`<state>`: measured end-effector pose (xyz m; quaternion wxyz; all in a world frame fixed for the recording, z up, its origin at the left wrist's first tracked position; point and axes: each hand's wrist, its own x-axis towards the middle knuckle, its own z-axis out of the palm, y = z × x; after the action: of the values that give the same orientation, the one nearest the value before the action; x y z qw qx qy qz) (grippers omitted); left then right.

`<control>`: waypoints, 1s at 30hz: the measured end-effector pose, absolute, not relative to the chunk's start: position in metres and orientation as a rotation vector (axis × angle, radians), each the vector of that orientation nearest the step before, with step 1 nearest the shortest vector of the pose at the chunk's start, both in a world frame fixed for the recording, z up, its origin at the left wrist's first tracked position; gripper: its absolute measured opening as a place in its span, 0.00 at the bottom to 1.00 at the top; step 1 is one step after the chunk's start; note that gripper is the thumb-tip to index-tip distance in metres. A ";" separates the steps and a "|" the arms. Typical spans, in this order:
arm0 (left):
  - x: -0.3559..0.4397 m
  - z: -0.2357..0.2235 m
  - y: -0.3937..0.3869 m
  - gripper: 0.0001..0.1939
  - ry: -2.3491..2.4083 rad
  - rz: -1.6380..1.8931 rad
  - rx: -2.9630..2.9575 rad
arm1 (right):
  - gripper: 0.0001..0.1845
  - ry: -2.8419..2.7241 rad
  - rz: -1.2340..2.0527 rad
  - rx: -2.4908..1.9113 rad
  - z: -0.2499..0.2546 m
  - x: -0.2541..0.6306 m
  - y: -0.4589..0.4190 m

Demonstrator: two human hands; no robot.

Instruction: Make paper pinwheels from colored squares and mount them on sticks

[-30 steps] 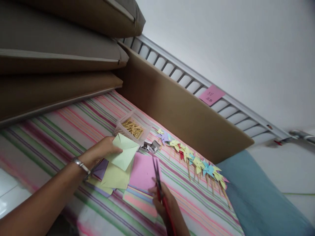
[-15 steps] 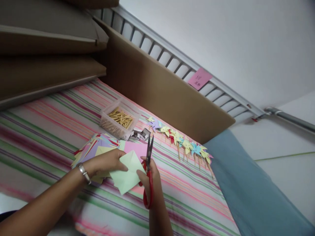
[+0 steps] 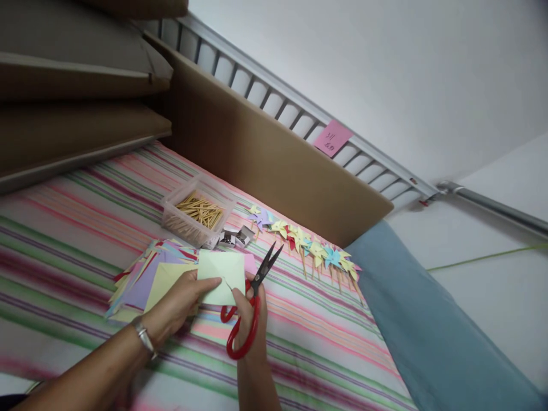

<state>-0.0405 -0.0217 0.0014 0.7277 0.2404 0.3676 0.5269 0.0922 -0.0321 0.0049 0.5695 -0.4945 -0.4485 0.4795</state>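
My left hand [image 3: 184,297], with a silver bracelet on its wrist, pinches a pale green square of paper [image 3: 219,264] from the left, thumb on top. A cut line shows in the paper near its lower right corner. My right hand [image 3: 253,314] keeps a pair of red-handled scissors [image 3: 266,266] in its grip, their dark blades parted and pointing up and right, away from the paper. Its thumb and fingers also hold the paper's lower right corner. Beneath the left hand lies a fanned pile of coloured paper squares [image 3: 137,282].
Behind the pile stands a clear plastic box [image 3: 184,231] of short wooden sticks [image 3: 199,210]. Small open boxes [image 3: 235,236] sit beside it. Several finished paper pinwheels [image 3: 317,252] on sticks line the striped cloth [image 3: 325,331] before a brown board [image 3: 265,151].
The green paper has turned from a diamond to an upright square. The scissors have tilted to the right, with blades wider apart. The whole view has shifted slightly.
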 end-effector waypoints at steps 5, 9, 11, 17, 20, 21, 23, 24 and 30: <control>-0.078 0.004 -0.005 0.15 0.967 1.213 0.594 | 0.22 -1.288 1.270 -1.309 -0.001 0.097 -0.031; -0.110 0.014 0.000 0.14 1.048 1.209 0.594 | 0.19 -1.618 1.382 -1.337 0.005 0.099 -0.040; -0.121 0.019 0.000 0.14 1.048 1.225 0.597 | 0.16 -1.719 1.429 -1.329 0.011 0.098 -0.046; -0.140 0.021 -0.002 0.16 1.008 1.212 0.635 | 0.18 -1.726 1.570 -1.392 0.018 0.093 -0.053; -0.143 0.020 -0.005 0.15 0.997 1.191 0.643 | 0.18 -1.714 1.590 -1.436 0.018 0.091 -0.056; -0.144 0.020 -0.005 0.15 0.998 1.190 0.648 | 0.18 -1.709 1.585 -1.453 0.019 0.090 -0.057; -0.145 0.020 -0.006 0.15 0.996 1.196 0.661 | 0.17 -1.705 1.564 -1.484 0.020 0.089 -0.058; -0.145 0.021 -0.006 0.15 0.994 1.197 0.667 | 0.17 -1.708 1.553 -1.494 0.021 0.088 -0.058; -0.145 0.020 -0.006 0.16 0.983 1.197 0.662 | 0.16 -1.762 1.502 -1.456 0.021 0.088 -0.057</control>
<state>-0.1449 -0.0062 0.0198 0.6658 0.2933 0.4356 0.5301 0.0876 -0.0568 0.0214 0.2015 -0.5214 -0.6310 0.5379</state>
